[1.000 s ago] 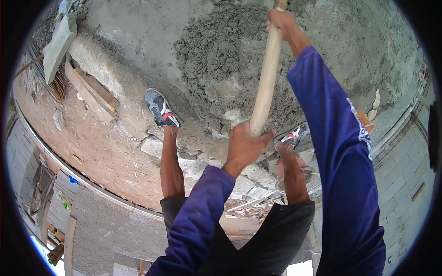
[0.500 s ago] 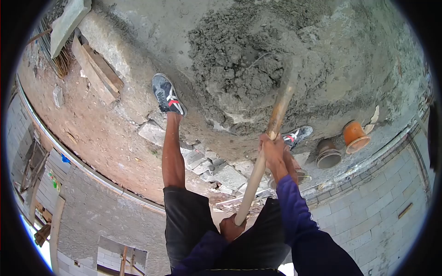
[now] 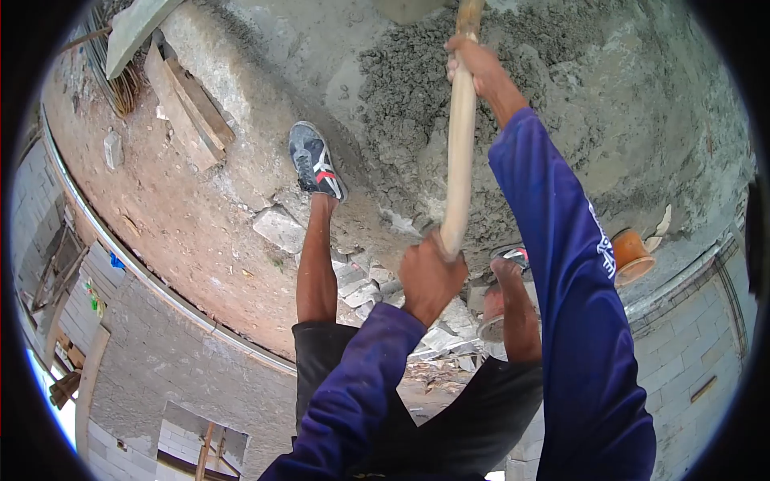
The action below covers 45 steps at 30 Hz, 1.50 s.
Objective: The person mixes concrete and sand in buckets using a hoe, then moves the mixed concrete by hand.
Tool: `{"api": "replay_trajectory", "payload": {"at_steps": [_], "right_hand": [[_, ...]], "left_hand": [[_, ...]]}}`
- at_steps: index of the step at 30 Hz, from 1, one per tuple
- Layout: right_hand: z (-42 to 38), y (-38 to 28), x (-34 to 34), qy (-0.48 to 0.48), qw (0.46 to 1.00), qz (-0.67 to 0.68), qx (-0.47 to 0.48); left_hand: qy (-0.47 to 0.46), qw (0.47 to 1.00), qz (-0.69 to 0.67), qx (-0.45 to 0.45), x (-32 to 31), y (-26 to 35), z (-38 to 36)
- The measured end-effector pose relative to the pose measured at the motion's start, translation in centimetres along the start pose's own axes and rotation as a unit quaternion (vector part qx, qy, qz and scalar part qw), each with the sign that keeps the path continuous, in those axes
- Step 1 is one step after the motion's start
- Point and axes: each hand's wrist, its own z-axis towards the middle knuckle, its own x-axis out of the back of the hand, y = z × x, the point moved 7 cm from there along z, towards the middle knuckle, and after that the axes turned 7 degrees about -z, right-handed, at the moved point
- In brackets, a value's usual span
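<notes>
My left hand (image 3: 433, 276) is closed round the lower end of a pale wooden handle (image 3: 459, 152), above the gap between my knees. Farther up the same handle, near the top of the view, my right hand (image 3: 477, 68) grips it. The handle runs upward over a heap of wet grey mortar (image 3: 405, 104). Its far end leaves the top of the view, where a blurred grey shape (image 3: 409, 8) shows beside it.
Orange bucket (image 3: 632, 256) at the right; another bucket (image 3: 491, 317) partly behind my right leg. Broken blocks (image 3: 281, 230) lie between my feet. Wooden boards (image 3: 188, 108) and a concrete slab (image 3: 136, 36) are at upper left. Block walls stand at the lower edges.
Both hands have moved up and forward with the handle, which is now more upright. The right arm is stretched out, and the handle's far end has left the view.
</notes>
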Motion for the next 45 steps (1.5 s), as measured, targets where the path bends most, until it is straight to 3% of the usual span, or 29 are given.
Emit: {"api": "replay_trajectory", "payload": {"at_steps": [3,5,9,13,15,16,21,23,25,28,30,32,35,36,37,38,40,42,43,45], "right_hand": [[-7.0,8.7,2.9,0.045,0.992,-0.077,-0.090],[-11.4,13.1,5.4,0.079,0.983,-0.130,-0.106],[-21.1,18.2,8.3,0.129,0.977,-0.125,-0.116],[-28.5,18.1,7.5,0.162,0.973,-0.094,-0.136],[-30.4,14.7,5.0,0.165,0.978,-0.055,-0.115],[-29.3,12.6,3.6,0.154,0.982,-0.068,-0.088],[-13.9,1.8,-6.0,0.116,0.967,-0.212,0.079],[-7.5,0.1,-9.7,0.098,0.939,-0.316,0.091],[-5.0,0.6,-11.9,0.084,0.919,-0.378,0.075],[-9.0,6.7,-11.1,0.064,0.874,-0.481,0.023],[-13.1,13.3,-7.9,0.014,0.863,-0.503,-0.050],[-15.1,18.7,-3.9,0.015,0.863,-0.497,-0.091],[-18.4,21.6,0.7,0.019,0.900,-0.418,-0.120],[-19.9,22.7,1.9,0.052,0.917,-0.391,-0.063],[-23.4,23.7,3.8,0.088,0.929,-0.359,-0.019],[-26.1,25.1,5.1,0.096,0.943,-0.315,-0.039],[-30.7,26.1,6.9,0.116,0.963,-0.234,-0.061],[-34.6,26.9,8.8,0.130,0.978,-0.132,-0.100],[-36.0,26.0,9.9,0.131,0.980,-0.065,-0.131],[-36.5,21.2,13.0,0.148,0.986,0.029,-0.069]], "left_hand": [[-0.079,0.988,-0.082,0.104,-5.7,-3.3,-7.8],[-0.128,0.977,-0.113,0.128,-8.1,-5.6,-13.6],[-0.185,0.961,-0.100,0.178,-5.9,-8.3,-22.2],[-0.210,0.955,-0.079,0.195,-3.1,-12.4,-27.7],[-0.215,0.948,-0.100,0.210,-2.8,-13.9,-27.4],[-0.179,0.959,-0.133,0.174,-2.9,-14.1,-25.4],[-0.060,0.959,-0.266,0.081,-1.2,-11.9,-7.3],[-0.081,0.914,-0.380,0.113,-1.5,-11.0,-1.5],[-0.106,0.862,-0.464,0.176,-3.0,-10.9,-1.1],[-0.137,0.743,-0.569,0.323,-6.8,-9.9,-8.6],[-0.133,0.710,-0.580,0.376,-9.4,-9.4,-15.8],[-0.154,0.728,-0.522,0.417,-11.2,-9.6,-20.5],[-0.170,0.803,-0.421,0.386,-12.8,-12.4,-25.0],[-0.167,0.828,-0.371,0.386,-12.8,-13.2,-26.0],[-0.140,0.890,-0.235,0.364,-11.3,-13.8,-28.1],[-0.208,0.889,-0.192,0.360,-12.8,-17.6,-31.0],[-0.216,0.915,-0.109,0.324,-10.8,-18.3,-32.4],[-0.306,0.887,-0.039,0.342,-10.0,-19.2,-34.0],[-0.312,0.888,-0.036,0.337,-10.2,-19.2,-34.1],[-0.281,0.925,-0.049,0.253,-11.0,-18.5,-32.8]]}}
